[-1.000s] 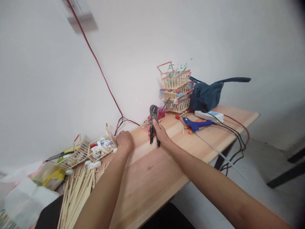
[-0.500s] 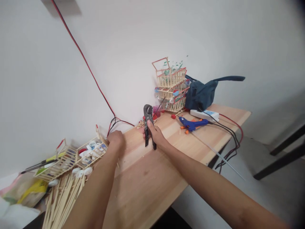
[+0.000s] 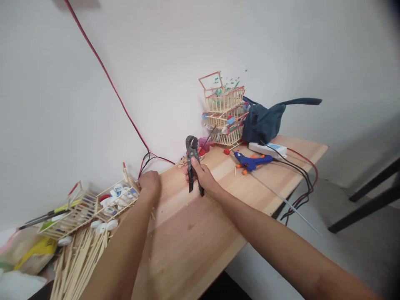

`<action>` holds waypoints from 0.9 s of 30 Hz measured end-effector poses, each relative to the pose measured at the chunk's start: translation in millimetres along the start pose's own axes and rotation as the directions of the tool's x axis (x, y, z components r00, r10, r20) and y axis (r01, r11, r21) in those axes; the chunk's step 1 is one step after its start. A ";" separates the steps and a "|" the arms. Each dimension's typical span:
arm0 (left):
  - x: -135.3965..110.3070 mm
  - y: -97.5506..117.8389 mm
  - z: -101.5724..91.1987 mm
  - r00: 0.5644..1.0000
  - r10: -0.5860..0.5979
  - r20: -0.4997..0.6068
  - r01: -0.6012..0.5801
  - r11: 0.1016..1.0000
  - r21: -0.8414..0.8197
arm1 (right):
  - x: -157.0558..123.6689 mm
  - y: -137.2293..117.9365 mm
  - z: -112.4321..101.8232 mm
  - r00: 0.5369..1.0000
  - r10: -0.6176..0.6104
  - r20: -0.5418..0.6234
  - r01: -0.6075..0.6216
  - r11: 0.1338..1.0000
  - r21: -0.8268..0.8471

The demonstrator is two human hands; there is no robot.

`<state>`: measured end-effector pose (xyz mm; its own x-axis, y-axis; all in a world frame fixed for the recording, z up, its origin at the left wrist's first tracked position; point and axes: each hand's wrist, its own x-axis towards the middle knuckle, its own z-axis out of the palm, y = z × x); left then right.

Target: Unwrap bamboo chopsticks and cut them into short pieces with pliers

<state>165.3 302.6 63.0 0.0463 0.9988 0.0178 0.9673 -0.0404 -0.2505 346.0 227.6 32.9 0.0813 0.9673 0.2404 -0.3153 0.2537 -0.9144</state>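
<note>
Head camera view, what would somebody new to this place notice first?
Probably the dark grey tool with two black handles near the middle, held in the right hand over the pale wooden table. Next, the stack of pale wooden-stick baskets with red trim by the white wall, left of the dark blue cloth bag. The bright blue glue gun also stands out, toward the table's right side near the white power strip.

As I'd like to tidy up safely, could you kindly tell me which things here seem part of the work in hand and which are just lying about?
Likely in the work:
black cutting tool, held in the right hand
stick basket, beside the left hand
loose wooden sticks, perhaps

Seemingly lying about:
dark blue bag
blue glue gun
power strip
</note>
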 end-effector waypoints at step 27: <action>-87.4 -40.8 -38.8 0.801 0.282 -0.528 -0.243 0.959 0.143 | -1.5 3.6 1.4 1.000 -0.009 -0.006 0.009 1.000 -0.009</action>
<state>131.5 215.8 109.2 0.4412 0.7735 0.4550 0.8812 -0.2774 -0.3827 343.4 227.0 29.7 0.0902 0.9650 0.2464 -0.3064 0.2623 -0.9151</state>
